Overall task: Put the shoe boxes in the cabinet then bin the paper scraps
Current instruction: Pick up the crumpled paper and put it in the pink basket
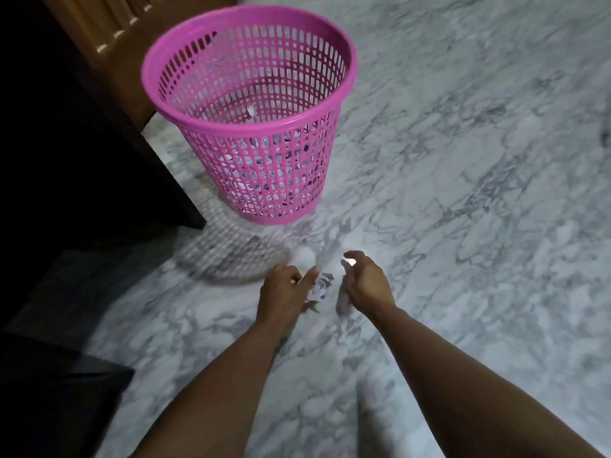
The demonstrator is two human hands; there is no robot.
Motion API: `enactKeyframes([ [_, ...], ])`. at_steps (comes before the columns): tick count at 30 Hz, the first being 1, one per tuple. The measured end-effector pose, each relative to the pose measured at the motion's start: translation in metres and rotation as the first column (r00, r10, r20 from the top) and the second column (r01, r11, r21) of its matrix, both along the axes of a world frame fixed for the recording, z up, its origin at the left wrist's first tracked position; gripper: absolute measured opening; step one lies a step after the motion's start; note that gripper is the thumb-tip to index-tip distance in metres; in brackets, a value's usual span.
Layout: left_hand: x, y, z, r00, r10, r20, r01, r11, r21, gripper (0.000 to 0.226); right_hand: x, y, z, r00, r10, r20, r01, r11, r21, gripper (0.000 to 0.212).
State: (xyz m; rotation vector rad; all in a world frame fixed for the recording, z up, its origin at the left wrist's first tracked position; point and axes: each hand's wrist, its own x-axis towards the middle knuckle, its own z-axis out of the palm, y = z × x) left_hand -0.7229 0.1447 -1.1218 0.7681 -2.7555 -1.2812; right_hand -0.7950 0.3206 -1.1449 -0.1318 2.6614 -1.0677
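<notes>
Reaching down with both arms to the marble floor (463, 160). Paper scraps (322, 285) lie between my hands, crumpled, white, blurred; piece count not readable. Left hand (284, 289): fingers curled, forefinger out, touching the scraps' left edge, not closed on them. Right hand (365, 282): open, cupped, just beside the scraps; fingertips washed out by glare. Pink mesh bin (251, 114) stands well beyond the hands, more scraps showing through its wall. Dark furniture (66, 143) at left, detail lost in shadow, cut by frame.
</notes>
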Motion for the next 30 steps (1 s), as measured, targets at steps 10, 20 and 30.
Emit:
enactKeyframes([
  [10,0.037,-0.013,0.005,0.997,-0.061,0.043,0.062,0.998,-0.029,0.022,0.066,-0.017,0.011,0.828,0.547,-0.123,-0.418,0.748,0.515,0.058],
  [20,0.05,-0.011,0.005,0.96,0.258,0.107,-0.279,0.871,0.404,0.017,0.066,-0.004,0.012,0.984,0.172,-0.045,-0.164,0.976,0.142,0.013],
  [30,0.098,0.011,-0.005,0.782,-0.598,0.175,0.612,0.686,-0.394,0.057,0.078,0.022,0.014,0.994,-0.108,0.02,0.108,0.993,0.037,0.033],
])
